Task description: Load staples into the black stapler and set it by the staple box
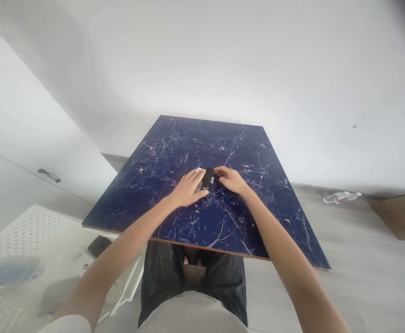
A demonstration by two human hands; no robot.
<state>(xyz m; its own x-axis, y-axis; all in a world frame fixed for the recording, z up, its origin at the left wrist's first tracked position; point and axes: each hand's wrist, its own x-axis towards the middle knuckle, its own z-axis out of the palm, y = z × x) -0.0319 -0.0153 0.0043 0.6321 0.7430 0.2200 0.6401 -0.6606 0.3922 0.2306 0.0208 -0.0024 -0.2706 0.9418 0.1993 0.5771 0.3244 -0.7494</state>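
A small black object (208, 178) with a pale grey patch on its right side is on the blue marble-patterned table top, near its middle. My left hand (188, 188) grips it from the left, fingers along its far end and thumb at its near end. A bit of white (199, 170), perhaps a label or paper, shows beside those fingertips. On the other side, my right hand (230, 179) has its fingers curled, thumb and fingertips close together at the object's right edge. Something dark shows at those fingertips, too small to name.
The blue table top (202, 222) has its near edge close to my lap. A white perforated surface (32, 231) stands at lower left, with a dark item (99, 245) and a clear bottle (9, 274). Plastic bottles (337, 197) and cardboard (401, 216) lie on the floor at right.
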